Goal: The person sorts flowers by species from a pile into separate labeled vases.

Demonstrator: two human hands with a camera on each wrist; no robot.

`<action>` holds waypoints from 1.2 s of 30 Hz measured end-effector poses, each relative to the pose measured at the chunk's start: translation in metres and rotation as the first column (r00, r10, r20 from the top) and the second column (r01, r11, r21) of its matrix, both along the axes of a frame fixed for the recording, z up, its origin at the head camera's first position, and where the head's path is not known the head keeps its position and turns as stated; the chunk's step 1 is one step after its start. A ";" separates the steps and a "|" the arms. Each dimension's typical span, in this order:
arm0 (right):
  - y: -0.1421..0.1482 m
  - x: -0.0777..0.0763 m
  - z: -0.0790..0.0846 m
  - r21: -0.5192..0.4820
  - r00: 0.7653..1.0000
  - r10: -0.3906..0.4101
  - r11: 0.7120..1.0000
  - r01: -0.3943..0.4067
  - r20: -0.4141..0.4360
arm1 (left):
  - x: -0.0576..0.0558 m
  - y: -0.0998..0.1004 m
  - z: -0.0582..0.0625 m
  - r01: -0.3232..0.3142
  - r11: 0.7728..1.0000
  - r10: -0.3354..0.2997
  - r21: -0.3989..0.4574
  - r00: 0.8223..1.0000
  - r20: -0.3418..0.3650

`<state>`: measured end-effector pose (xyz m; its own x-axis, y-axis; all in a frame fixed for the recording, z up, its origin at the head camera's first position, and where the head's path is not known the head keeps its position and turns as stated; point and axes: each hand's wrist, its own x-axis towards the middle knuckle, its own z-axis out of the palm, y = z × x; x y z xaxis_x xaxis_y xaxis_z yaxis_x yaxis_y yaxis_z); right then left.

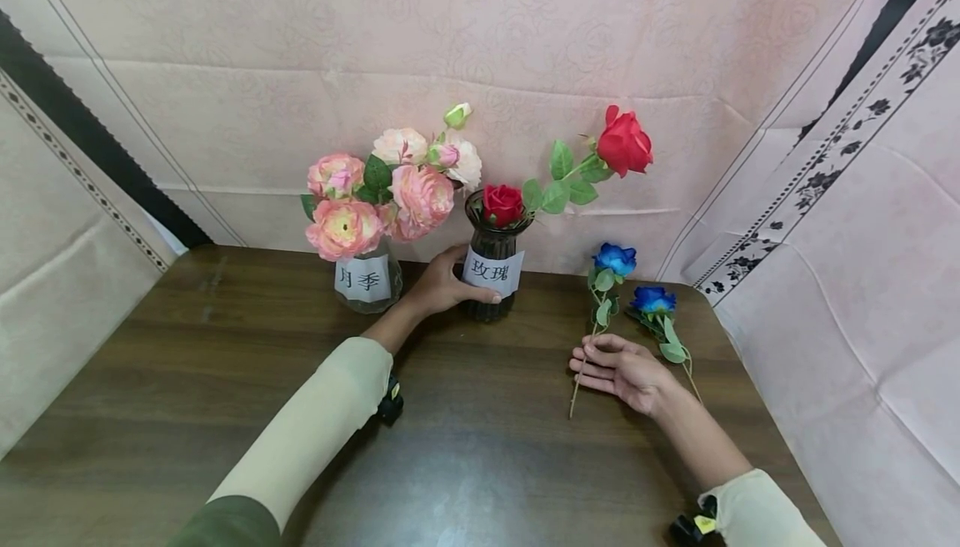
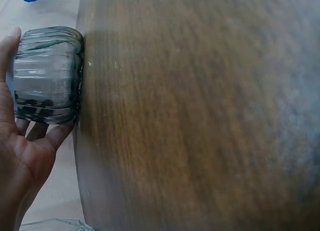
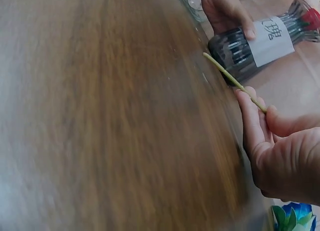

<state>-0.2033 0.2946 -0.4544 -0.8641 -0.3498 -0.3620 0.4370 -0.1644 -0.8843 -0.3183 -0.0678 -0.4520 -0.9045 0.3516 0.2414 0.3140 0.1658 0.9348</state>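
Observation:
My left hand grips the dark glass vase, its thumb lying across the front by the white paper label. Two red roses stand in that vase: a short rose at the mouth and a long-stemmed rose leaning right. To the right, my right hand pinches the thin stem of a blue rose between thumb and fingers, the bloom pointing up and away. In the right wrist view the cut end of the stem shows beyond the fingertips, overlapping the vase base.
A second blue rose lies on the table just right of my right hand. Left of the dark vase stands a clear glass vase with a label, full of pink flowers. Pale patterned cloth hangs behind the table.

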 end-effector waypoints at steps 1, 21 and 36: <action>-0.002 0.000 0.000 -0.012 1.000 -0.012 1.000 0.012 -0.004 | 0.000 0.000 0.000 -0.001 1.000 0.001 -0.001 1.000 0.001; -0.034 -0.009 0.011 -0.180 0.954 -0.296 0.942 0.283 -0.052 | 0.000 -0.002 0.000 -0.019 0.999 0.019 -0.027 1.000 0.022; -0.050 -0.027 0.034 -0.336 0.870 -0.493 0.823 0.458 -0.021 | -0.001 0.000 -0.001 -0.021 0.999 0.021 -0.033 1.000 0.012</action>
